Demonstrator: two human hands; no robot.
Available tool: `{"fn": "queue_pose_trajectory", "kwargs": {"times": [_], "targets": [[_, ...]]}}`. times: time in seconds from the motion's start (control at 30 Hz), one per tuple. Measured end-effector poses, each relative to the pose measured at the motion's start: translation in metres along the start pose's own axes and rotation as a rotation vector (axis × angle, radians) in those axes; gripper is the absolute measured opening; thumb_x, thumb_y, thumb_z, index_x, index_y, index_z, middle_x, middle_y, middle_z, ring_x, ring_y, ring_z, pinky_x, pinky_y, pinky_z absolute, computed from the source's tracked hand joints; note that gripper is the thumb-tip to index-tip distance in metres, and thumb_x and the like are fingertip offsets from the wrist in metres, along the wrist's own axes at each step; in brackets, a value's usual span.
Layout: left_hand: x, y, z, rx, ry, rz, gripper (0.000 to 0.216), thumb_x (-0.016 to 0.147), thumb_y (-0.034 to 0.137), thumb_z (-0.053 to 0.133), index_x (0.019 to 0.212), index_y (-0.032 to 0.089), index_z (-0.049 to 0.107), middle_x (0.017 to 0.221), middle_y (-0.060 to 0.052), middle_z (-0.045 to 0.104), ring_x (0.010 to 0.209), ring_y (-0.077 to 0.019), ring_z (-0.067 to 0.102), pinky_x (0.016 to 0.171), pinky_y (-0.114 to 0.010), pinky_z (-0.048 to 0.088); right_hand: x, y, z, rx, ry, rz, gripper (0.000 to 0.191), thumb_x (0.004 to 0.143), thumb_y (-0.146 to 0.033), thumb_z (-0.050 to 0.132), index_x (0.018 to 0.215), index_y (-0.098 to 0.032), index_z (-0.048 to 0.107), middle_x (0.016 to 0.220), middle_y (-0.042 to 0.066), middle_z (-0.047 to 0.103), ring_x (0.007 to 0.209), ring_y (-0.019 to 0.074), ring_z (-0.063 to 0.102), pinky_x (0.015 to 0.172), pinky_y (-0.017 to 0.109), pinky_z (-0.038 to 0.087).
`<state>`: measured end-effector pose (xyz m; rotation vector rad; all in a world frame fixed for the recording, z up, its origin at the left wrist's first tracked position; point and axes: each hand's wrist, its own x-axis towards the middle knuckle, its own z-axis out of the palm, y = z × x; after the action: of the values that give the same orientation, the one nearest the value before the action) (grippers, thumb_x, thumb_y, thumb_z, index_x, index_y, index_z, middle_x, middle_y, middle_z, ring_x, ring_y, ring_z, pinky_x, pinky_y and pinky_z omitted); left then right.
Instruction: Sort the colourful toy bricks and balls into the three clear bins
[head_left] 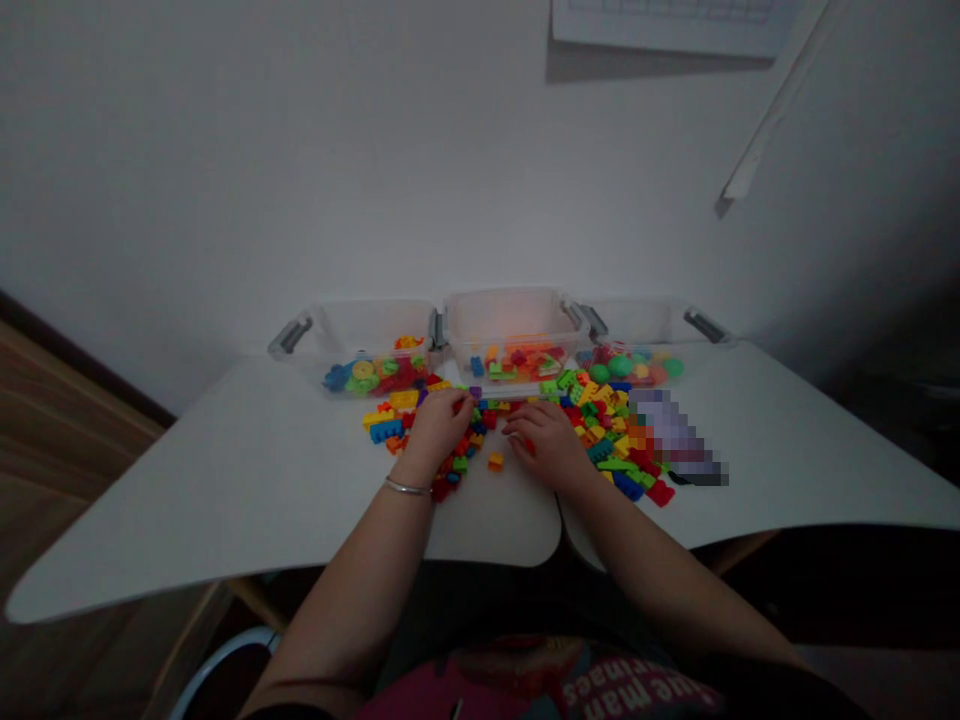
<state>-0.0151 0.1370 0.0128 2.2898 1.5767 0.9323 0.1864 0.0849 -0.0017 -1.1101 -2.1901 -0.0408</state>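
A heap of small coloured plastic bricks lies spread on the white table in front of three clear bins. My left hand, with a metal bangle on the wrist, rests knuckles-up on the bricks, its fingers curled down among them. My right hand lies just right of it, fingers curled, with a red piece showing under the fingers. A single orange brick sits between the two hands. What the left fingers hold, if anything, is hidden.
Three clear plastic bins stand along the wall: the left bin, the middle bin and the right bin, each holding coloured pieces. A blurred patch covers something at the right of the heap. The table edge has a notch near my body.
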Motion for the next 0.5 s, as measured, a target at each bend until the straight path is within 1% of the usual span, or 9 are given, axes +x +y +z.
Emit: {"fn": "queue_pose_trajectory", "kwargs": {"times": [0.07,0.2,0.37,0.5], "targets": [[0.0002,0.0003,-0.0001,0.001,-0.003,-0.003,0.026,0.089,0.027,0.048,0.07,0.019,0.063,0.075,-0.006,0.066,0.073,-0.019,0.058,0.074,-0.031,0.045,-0.0017,0.0,0.0017,-0.012,-0.036,0.007,0.016,0.081,-0.015,0.06,0.093,-0.022,0.069,0.103,0.006,0.071,0.103,0.0249,0.06,0.097,0.045,0.044],[0.0003,-0.0008,0.0007,0.003,0.002,0.004,0.025,0.089,0.027,0.048,0.071,0.019,0.064,0.074,-0.005,0.066,0.075,-0.0192,0.058,0.074,-0.031,0.046,-0.0017,-0.0011,0.0034,-0.03,-0.065,0.02,0.022,0.081,-0.016,0.061,0.101,-0.021,0.068,0.106,0.008,0.07,0.104,0.0267,0.059,0.096,0.047,0.045],[0.0004,-0.0043,0.0027,0.002,0.009,0.018,0.026,0.09,0.029,0.048,0.074,0.019,0.066,0.076,-0.005,0.067,0.077,-0.0194,0.059,0.077,-0.031,0.046,-0.0005,-0.0016,0.0075,-0.033,-0.084,-0.01,0.028,0.079,-0.015,0.062,0.106,-0.018,0.067,0.108,0.009,0.07,0.104,0.0268,0.058,0.098,0.046,0.044],[0.0007,-0.0052,0.0035,0.004,0.007,0.019,0.026,0.09,0.03,0.047,0.076,0.019,0.066,0.077,-0.006,0.068,0.078,-0.0198,0.059,0.078,-0.032,0.046,-0.0007,-0.0025,0.0075,-0.005,-0.103,-0.046,0.029,0.079,-0.015,0.062,0.107,-0.021,0.067,0.11,0.008,0.069,0.107,0.0264,0.057,0.102,0.047,0.041]]}}
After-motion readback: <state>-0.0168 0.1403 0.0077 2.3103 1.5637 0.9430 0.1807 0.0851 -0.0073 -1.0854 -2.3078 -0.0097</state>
